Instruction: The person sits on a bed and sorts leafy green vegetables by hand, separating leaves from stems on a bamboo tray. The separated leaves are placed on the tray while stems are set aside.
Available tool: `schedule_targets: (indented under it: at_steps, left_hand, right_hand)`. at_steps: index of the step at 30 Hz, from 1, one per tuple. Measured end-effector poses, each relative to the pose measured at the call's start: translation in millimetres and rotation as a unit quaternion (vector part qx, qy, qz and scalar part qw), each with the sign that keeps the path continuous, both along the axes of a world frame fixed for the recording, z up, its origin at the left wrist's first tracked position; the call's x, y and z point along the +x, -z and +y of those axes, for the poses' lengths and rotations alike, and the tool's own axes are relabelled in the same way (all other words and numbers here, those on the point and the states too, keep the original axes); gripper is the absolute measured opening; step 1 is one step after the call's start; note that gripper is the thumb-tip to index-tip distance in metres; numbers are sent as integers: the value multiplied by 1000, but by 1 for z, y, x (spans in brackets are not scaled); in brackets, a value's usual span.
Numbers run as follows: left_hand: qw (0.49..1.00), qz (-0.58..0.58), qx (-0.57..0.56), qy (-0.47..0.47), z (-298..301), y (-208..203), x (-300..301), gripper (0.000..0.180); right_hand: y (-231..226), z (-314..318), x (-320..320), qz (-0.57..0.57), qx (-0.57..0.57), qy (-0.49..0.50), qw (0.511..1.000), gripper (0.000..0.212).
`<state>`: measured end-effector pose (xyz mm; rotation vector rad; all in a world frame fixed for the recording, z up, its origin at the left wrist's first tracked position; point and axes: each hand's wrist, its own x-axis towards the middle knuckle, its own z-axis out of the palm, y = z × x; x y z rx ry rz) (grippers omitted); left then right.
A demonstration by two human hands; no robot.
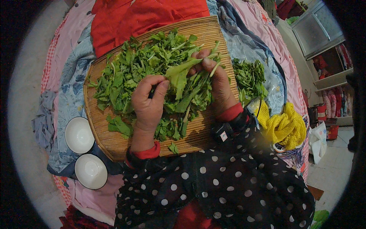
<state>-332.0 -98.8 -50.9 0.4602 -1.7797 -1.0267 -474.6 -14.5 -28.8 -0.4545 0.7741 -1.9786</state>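
My right grip pinches a leaf, left grip pressed together at its edge; I'd use light pressure, no bruising.

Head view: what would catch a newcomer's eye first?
Probably the heap of leafy greens on the brown slatted tray, with a broad pale-green leaf between left hand and right hand. Then the bright red cloth beyond the tray, yellow mesh fabric at right, and two round white bowls at lower left.
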Motion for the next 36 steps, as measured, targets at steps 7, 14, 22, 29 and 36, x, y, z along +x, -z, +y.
schedule_targets:
  at_steps: [7, 14, 22, 29, 36]
  left_hand:
    - [989, 51, 130, -40, -1, 1, 5, 9]
    - [986, 76, 148, -19, 3, -4, 1, 8]
    - [999, 4, -9, 31, 2, -5, -2, 13]
    - [999, -5, 37, 0, 5, -4, -1, 15]
    - [1000, -24, 13, -7, 5, -2, -1, 19]
  right_hand:
    - [1, -5, -1, 14, -49, -9, 999, 21]
    - [6, -5, -3, 272, 58, -147, 949, 29]
    - [2, -7, 0, 284, 51, -145, 947, 28]
    - [4, -9, 3, 326, 66, -150, 931, 19]
    - [6, -7, 3, 349, 48, -130, 927, 20]
